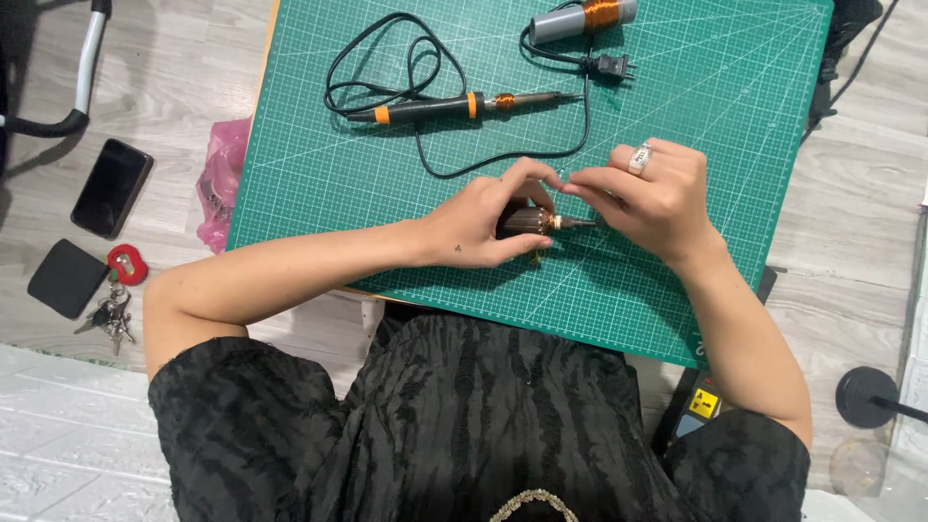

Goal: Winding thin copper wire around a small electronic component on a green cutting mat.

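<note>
Here, a dark ribbed motor rotor — brass-collared, thin-shafted — sits between both hands.

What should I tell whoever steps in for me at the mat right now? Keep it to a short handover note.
Left hand: closed around a small dark ribbed motor rotor, resting on the green cutting mat.
Right hand: fingertips pinched together just above the rotor's shaft end, meeting the left fingertips; whatever they pinch is too fine to see.
Soldering iron: lies unheld at the far side of the mat, cord looped beside it, plug loose on the mat.
Grey tube wound with copper wire: top edge of the mat.
Done: rotor in hand. Left: iron untouched.
</note>
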